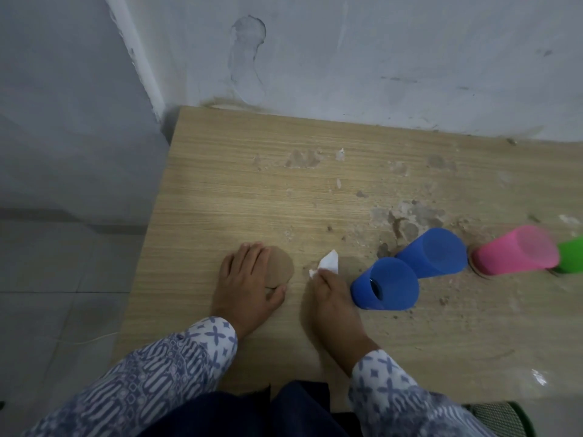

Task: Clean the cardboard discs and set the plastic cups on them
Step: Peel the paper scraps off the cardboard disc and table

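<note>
At the stained wood-grain surface's [220, 184] 7 o'clock, the left hand [249, 279] lays its grip flat and wide on a brown cardboard disc [282, 266], which is likely thin, light and slippery, so best pinned from above and lifted by its rim. At the disc's 3 o'clock the right hand [331, 294] pinches a soft white tissue [329, 263]; farther right stand two blue cups [386, 283], a pink cup [514, 250] and a green cup [571, 258], probably light and tippy, best held round their walls. A scuffed pale wall [347, 58] is at 12 o'clock and a tiled floor [63, 263] at 9.
</note>
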`<state>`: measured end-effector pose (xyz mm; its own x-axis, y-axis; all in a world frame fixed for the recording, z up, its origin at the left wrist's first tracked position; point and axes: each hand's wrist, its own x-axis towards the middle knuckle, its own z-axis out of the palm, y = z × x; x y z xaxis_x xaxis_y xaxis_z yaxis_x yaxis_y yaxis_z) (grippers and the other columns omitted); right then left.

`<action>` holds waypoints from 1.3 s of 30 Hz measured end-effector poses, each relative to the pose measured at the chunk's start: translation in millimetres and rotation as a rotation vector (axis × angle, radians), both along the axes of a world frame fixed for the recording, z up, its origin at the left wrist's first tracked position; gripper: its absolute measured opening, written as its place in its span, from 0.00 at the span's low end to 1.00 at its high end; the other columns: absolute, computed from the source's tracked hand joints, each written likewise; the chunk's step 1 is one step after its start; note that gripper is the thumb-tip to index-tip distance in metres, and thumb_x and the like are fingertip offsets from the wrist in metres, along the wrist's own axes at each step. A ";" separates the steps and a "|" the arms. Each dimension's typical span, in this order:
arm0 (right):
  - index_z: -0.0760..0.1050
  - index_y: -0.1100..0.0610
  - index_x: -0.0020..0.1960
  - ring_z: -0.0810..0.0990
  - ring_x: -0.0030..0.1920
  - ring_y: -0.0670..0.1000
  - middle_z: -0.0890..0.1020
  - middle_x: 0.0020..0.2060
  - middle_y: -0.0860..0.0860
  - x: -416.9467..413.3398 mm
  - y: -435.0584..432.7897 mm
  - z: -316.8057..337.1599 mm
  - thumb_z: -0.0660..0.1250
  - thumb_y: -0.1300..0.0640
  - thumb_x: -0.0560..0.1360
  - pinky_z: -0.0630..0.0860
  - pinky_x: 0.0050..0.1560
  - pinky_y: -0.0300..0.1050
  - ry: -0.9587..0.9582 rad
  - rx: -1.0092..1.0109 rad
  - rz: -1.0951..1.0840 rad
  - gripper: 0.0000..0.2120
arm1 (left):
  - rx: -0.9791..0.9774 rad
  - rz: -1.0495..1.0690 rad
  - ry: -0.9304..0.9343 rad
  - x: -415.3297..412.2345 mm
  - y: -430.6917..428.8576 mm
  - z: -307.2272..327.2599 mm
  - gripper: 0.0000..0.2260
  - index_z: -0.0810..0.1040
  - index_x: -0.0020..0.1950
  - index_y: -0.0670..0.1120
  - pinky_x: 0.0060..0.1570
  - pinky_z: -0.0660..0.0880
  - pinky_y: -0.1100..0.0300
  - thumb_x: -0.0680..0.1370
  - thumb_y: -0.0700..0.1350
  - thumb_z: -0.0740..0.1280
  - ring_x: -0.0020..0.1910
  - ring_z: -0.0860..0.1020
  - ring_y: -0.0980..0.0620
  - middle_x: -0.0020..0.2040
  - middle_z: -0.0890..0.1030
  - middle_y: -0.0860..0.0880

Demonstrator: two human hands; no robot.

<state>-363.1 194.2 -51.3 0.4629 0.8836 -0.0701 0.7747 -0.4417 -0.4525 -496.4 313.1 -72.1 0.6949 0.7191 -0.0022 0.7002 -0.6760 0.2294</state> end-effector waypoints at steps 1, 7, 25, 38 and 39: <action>0.68 0.59 0.66 0.68 0.55 0.43 0.71 0.63 0.53 3.9 6.7 -0.3 0.56 0.61 0.79 0.59 0.59 0.27 0.036 0.016 -0.033 0.15 | 0.001 0.001 0.005 0.0 -0.2 0.1 0.33 0.69 0.69 0.43 0.67 0.61 0.48 0.72 0.64 0.57 0.69 0.68 0.43 0.68 0.72 0.44; 0.61 0.59 0.70 0.61 0.69 0.53 0.63 0.69 0.55 -9.8 14.0 5.7 0.56 0.61 0.78 0.60 0.66 0.44 0.070 -0.117 -0.012 0.20 | -0.012 0.007 -0.006 0.1 -0.6 -0.7 0.33 0.69 0.69 0.42 0.67 0.62 0.47 0.72 0.63 0.57 0.69 0.68 0.43 0.68 0.73 0.44; 0.60 0.66 0.71 0.62 0.70 0.56 0.65 0.69 0.59 -1.2 0.3 7.0 0.52 0.59 0.79 0.55 0.72 0.46 -0.110 -0.087 0.131 0.22 | -0.009 0.005 -0.008 -0.2 -0.1 0.8 0.34 0.69 0.70 0.43 0.67 0.63 0.45 0.72 0.64 0.57 0.69 0.68 0.43 0.68 0.72 0.44; 0.63 0.64 0.70 0.63 0.70 0.56 0.65 0.69 0.58 -3.8 1.5 3.4 0.57 0.60 0.78 0.63 0.70 0.51 -0.055 -0.132 0.044 0.21 | -0.021 0.010 -0.012 0.5 -0.9 0.0 0.33 0.68 0.70 0.43 0.68 0.61 0.46 0.72 0.64 0.56 0.69 0.68 0.43 0.68 0.72 0.44; 0.61 0.62 0.70 0.61 0.70 0.55 0.63 0.70 0.57 -0.3 8.9 3.5 0.57 0.60 0.78 0.61 0.70 0.49 -0.035 -0.144 -0.007 0.21 | -0.019 0.010 -0.009 0.6 -0.2 -0.1 0.34 0.68 0.70 0.43 0.68 0.62 0.45 0.72 0.64 0.56 0.70 0.68 0.43 0.69 0.72 0.44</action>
